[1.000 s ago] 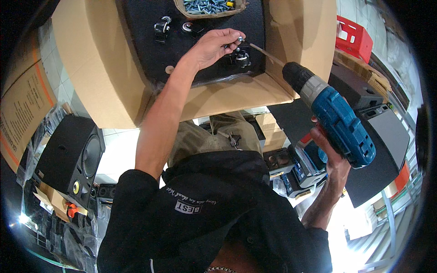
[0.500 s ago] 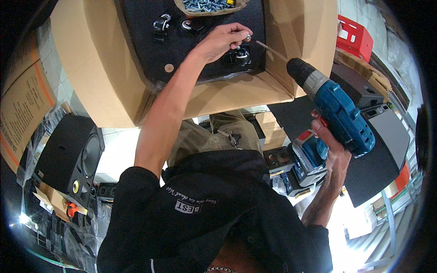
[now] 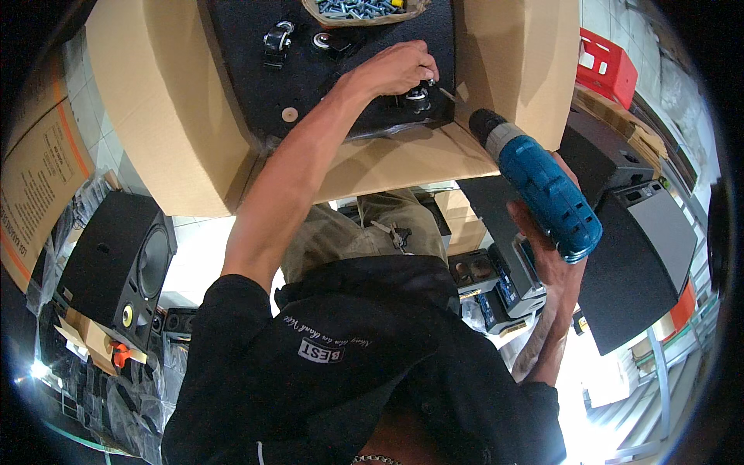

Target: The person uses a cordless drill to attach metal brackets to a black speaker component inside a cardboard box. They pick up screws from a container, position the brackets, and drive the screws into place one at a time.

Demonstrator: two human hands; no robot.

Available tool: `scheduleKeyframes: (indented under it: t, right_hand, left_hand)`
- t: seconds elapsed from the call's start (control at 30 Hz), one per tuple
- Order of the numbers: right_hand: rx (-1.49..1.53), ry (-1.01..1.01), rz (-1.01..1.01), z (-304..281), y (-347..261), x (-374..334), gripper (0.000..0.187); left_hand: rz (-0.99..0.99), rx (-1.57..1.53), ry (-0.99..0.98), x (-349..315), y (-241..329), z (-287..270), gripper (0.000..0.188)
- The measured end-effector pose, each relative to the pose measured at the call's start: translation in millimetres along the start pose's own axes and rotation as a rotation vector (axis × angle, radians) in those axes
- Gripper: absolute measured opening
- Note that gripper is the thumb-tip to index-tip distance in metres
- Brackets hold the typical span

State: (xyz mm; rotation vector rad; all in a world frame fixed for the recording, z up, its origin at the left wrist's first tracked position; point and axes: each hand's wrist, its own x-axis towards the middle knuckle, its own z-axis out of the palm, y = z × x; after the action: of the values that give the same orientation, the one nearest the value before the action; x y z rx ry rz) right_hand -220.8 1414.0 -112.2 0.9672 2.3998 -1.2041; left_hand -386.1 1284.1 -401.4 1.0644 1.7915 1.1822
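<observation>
My left hand (image 3: 399, 70) is closed in a pinch on a small metal screw (image 3: 431, 82), close above a black caster (image 3: 417, 99). That caster sits on the black carpeted panel (image 3: 341, 93) inside an opened cardboard box (image 3: 504, 70). My right hand (image 3: 546, 240) grips a blue cordless drill (image 3: 546, 182), its long bit (image 3: 447, 94) pointing toward the caster, the tip a little apart from my left fingertips. Two more casters, one on the left (image 3: 277, 43) and one in the middle (image 3: 325, 40), lie farther off. A basket of bolts (image 3: 360, 9) stands at the far side.
Box flaps rise around the panel. On the left stands a black speaker (image 3: 116, 271) near another carton (image 3: 39, 178). A red plastic bin (image 3: 608, 66), dark speaker cabinets (image 3: 639, 263) and a tool case (image 3: 515, 271) are on the right. A round wooden disc (image 3: 290, 115) shows on the panel.
My left hand has lowered toward the near caster with the screw. The drill has moved left and forward, bringing its bit closer to that caster.
</observation>
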Motion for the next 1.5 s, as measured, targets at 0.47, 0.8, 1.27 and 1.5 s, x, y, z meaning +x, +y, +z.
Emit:
scheduleKeyframes:
  t: [0.47, 0.8, 1.27, 1.5]
  right_hand:
    - [-0.060, -0.047, 0.004, 6, -12, 10, 0.067]
    - [-0.205, -0.078, -0.027, 5, -23, 16, 0.065]
    - [-0.221, -0.106, -0.006, 5, -25, 20, 0.065]
    - [-0.159, -0.125, 0.086, 5, -28, 22, 0.064]
  left_hand:
    - [0.024, 0.116, 0.054, 1, -4, 11, 0.019]
    - [0.047, 0.135, 0.018, 2, -4, 7, 0.020]
    - [-0.215, -0.091, 0.282, -22, 26, -10, 0.022]
    - [-0.443, -0.210, 0.261, -75, 67, -15, 0.022]
